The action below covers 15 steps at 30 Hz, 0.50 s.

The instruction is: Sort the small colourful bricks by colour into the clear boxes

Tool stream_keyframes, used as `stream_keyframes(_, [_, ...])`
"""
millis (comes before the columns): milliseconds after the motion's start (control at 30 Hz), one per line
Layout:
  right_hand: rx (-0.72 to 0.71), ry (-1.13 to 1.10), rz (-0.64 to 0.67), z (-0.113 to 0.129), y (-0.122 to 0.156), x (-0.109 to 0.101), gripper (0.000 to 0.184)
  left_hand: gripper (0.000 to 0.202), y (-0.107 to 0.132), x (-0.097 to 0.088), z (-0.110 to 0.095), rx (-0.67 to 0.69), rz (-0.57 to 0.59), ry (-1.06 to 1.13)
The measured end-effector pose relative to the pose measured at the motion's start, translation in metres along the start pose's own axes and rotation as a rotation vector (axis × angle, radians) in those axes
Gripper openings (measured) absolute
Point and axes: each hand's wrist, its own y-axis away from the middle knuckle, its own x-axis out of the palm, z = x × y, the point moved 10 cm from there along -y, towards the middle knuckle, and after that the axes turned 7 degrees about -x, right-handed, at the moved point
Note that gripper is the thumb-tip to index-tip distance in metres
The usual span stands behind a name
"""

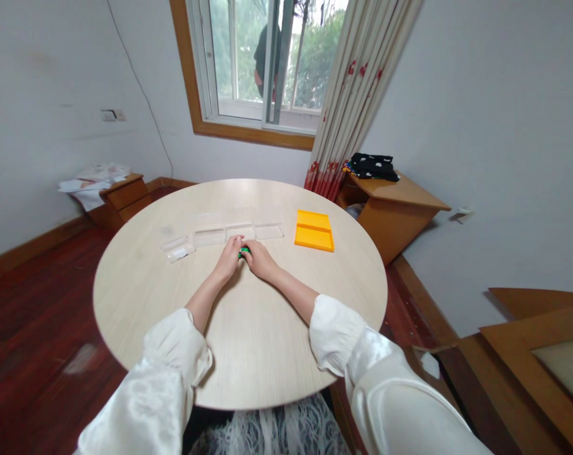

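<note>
White sleeves (166,366), gathered at the cuffs, lead to the left hand (228,258) and right hand (262,259), whose fingers close together on a small green object (244,252) between them. Just beyond the hands stand clear trays (209,237) in a row; left of the left hand lies a small clear case (179,252), and right of the right hand, well apart, an orange tray (314,239).

We take this for a room in a home: we see a long patterned curtain (348,95) beside a wood-framed window (241,57), dark red floorboards (44,322), pale walls (495,95) with wooden skirting (37,247), a small wooden cabinet (400,218) topped with dark patterned cloth (374,166), and a round desk (262,341).
</note>
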Motion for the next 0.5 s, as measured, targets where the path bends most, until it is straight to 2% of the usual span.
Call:
stream_keyframes(167, [0.050, -0.148, -0.143, -0.002, 0.005, -0.021, 0.009, 0.044, -0.007, -0.006, 0.007, -0.067, 0.008, 0.164])
stream_keyframes(267, [0.078, -0.177, -0.166, -0.004, 0.010, -0.028, 0.013, 0.046, -0.007, -0.011, 0.005, -0.051, -0.008, 0.173])
stream_keyframes(367, [0.085, -0.095, -0.170, -0.006, 0.019, -0.033, 0.022, 0.048, -0.003, -0.013, -0.006, 0.042, -0.017, 0.027])
stream_keyframes(500, [0.169, 0.067, -0.106, -0.016, 0.038, -0.024, 0.037, 0.045, 0.005, 0.005, -0.015, 0.130, 0.084, -0.304])
